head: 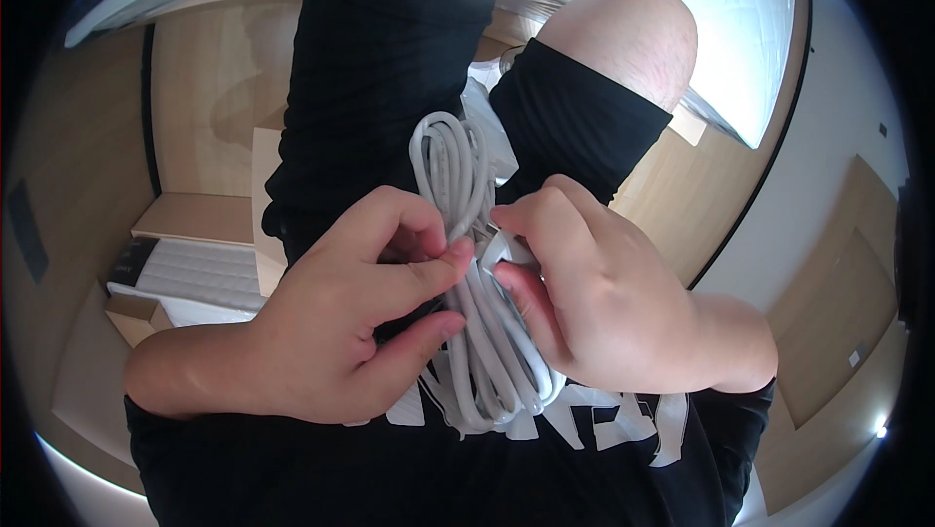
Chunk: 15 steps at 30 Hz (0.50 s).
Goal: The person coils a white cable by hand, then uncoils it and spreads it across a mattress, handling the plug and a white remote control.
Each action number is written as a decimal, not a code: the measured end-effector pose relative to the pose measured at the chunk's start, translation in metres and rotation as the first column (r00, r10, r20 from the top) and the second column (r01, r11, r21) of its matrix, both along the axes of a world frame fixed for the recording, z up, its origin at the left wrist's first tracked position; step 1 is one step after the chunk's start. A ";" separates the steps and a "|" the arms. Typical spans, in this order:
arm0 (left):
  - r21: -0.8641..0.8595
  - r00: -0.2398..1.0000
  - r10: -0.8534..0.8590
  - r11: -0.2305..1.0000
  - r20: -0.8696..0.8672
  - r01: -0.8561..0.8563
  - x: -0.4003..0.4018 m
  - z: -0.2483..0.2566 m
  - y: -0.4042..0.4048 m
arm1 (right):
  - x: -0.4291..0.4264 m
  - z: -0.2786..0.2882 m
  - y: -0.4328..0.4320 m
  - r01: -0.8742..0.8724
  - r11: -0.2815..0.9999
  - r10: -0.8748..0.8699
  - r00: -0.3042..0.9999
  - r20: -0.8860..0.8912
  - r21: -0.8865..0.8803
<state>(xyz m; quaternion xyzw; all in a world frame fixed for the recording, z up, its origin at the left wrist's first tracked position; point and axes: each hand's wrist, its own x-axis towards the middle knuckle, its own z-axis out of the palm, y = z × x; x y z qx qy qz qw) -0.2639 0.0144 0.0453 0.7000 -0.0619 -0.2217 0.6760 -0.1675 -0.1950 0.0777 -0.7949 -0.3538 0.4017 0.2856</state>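
A looped bundle of light grey cable (pixel 478 352) runs lengthwise over my lap, narrow at its middle, with loops spread at both ends. My left hand (pixel 358 300) grips the bundle's left side, its fingertips at the narrow middle and one digit lower against the strands. In my right hand (pixel 592 286), between thumb and fingers, is a white connector-like piece (pixel 508 249) with a small metallic part near its tip. The right fingers cover much of this piece, so its exact kind is unclear. It lies against the middle of the bundle.
Black shorts (pixel 387 37) cover my thighs beneath the cable. Beyond my knees lies a plastic-wrapped white mattress-like surface (pixel 730 37). At the left are a quilted white mattress (pixel 204 271) and a cardboard box (pixel 135 315). Wood-look floor (pixel 204 89) shows on the left.
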 end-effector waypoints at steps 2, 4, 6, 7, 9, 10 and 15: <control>0.008 1.000 -0.008 1.000 0.011 0.008 0.001 -0.002 0.003 | 0.004 0.000 0.000 0.038 0.999 -0.038 0.996 -0.081 -0.002; -0.031 0.999 -0.033 0.999 0.023 0.034 0.002 -0.005 0.006 | 0.014 -0.002 -0.001 0.118 0.993 -0.119 0.943 -0.312 -0.022; -0.067 1.000 0.004 0.998 0.016 -0.003 0.001 -0.011 0.006 | 0.026 -0.009 -0.010 0.257 0.942 -0.334 0.694 -0.637 -0.215; -0.107 0.999 0.032 0.994 0.007 -0.031 0.001 -0.014 0.005 | 0.030 -0.016 -0.017 0.296 0.929 -0.363 0.603 -0.710 -0.223; -0.098 1.000 0.003 0.995 0.011 -0.002 0.005 -0.016 0.008 | 0.034 -0.036 -0.031 0.449 0.885 -0.284 0.312 -0.907 -0.123; -0.089 0.999 -0.028 0.996 0.015 0.029 0.006 -0.018 0.009 | 0.034 -0.042 -0.039 0.486 0.862 -0.278 0.212 -0.937 -0.146; -0.061 0.991 -0.128 0.989 0.048 0.131 0.007 -0.024 0.017 | 0.024 -0.054 -0.044 0.430 0.886 -0.277 0.186 -0.943 -0.175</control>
